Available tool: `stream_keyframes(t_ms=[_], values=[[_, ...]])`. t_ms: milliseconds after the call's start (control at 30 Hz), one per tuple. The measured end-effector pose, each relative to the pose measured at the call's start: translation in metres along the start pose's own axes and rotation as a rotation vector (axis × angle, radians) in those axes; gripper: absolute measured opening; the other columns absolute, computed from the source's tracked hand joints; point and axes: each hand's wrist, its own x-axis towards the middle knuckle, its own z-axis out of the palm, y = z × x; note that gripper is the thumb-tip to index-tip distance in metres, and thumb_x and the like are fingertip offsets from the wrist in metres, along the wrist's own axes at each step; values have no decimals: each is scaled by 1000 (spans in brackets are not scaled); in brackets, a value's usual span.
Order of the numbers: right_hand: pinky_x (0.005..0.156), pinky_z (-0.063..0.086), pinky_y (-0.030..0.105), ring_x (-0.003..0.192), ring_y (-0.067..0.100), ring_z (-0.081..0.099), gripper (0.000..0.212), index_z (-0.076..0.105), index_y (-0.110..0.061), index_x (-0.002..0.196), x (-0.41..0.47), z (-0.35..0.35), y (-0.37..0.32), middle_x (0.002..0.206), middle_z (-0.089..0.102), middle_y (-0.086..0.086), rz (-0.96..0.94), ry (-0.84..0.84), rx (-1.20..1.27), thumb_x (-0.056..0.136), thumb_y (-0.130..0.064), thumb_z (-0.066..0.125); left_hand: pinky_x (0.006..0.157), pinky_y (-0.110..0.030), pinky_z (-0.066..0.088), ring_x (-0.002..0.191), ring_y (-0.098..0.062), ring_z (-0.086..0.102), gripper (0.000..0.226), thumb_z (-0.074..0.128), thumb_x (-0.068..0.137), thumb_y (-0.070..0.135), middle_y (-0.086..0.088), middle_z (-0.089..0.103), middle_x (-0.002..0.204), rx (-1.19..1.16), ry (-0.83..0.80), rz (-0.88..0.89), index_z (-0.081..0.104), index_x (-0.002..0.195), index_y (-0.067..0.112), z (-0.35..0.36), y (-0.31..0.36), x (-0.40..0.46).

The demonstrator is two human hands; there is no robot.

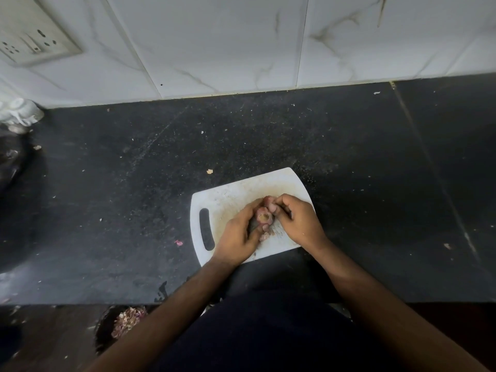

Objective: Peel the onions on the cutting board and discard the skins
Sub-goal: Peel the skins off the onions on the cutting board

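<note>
A white cutting board [228, 200] with a handle slot lies on the black counter, just beyond the counter's front edge. Over its middle my left hand [240, 234] grips a small pinkish onion [264, 217], its cut end facing up. My right hand [298, 220] pinches the onion's top with fingertips and thumb, on a piece of its skin. Loose skin pieces [265, 236] hang or lie under the onion, partly hidden by my fingers. Below the counter edge at the lower left, a dark bin [107, 326] holds a heap of onion skins [128, 319].
The black counter [134, 197] is dotted with crumbs and skin scraps, one pink scrap [178, 242] left of the board. A white marble-tiled wall [241, 44] rises behind, with a socket plate [29, 36] at the top left. A white object [18, 112] stands at the left edge.
</note>
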Motion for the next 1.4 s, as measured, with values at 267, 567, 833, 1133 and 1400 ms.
stream_keyframes(t_ms=[267, 567, 833, 1133, 1400], values=[[92, 54, 20, 103, -4, 64, 20, 67, -18, 119, 2, 2, -3, 114, 66, -8, -16, 136, -11, 99, -14, 63, 107, -27, 45, 125, -8, 55, 41, 58, 102, 20, 4, 59, 136, 25, -2, -22, 47, 142, 16, 4, -2, 0], [90, 57, 34, 109, 4, 65, 29, 70, -32, 125, -10, 1, -3, 112, 64, -20, -122, -40, 59, 97, -41, 66, 88, -34, 41, 91, -8, 51, 22, 48, 101, 49, 17, 60, 100, 158, 137, -122, 60, 105, 32, 6, -7, 5], [86, 57, 28, 99, -4, 67, 34, 68, -37, 119, -11, 6, -3, 109, 71, -20, -45, -37, -62, 89, -53, 70, 84, -35, 43, 92, -12, 52, 32, 35, 106, 43, 14, 61, 95, 91, 178, -121, 63, 104, 28, 3, -2, 7], [80, 58, 40, 100, 14, 69, 13, 68, -24, 96, -10, 11, 3, 104, 73, -7, -70, 88, -139, 97, -36, 65, 99, -29, 50, 118, -11, 55, 63, 84, 80, 20, 2, 53, 127, -16, 46, -57, 49, 132, 14, -1, -8, 8], [103, 53, 30, 143, 6, 45, 18, 68, -20, 115, -17, 11, 3, 127, 59, -12, -227, 74, -113, 99, -16, 63, 97, -33, 50, 111, -10, 57, 47, 76, 89, 15, 5, 58, 120, 106, 73, -2, 58, 132, 18, 3, -13, 8]])
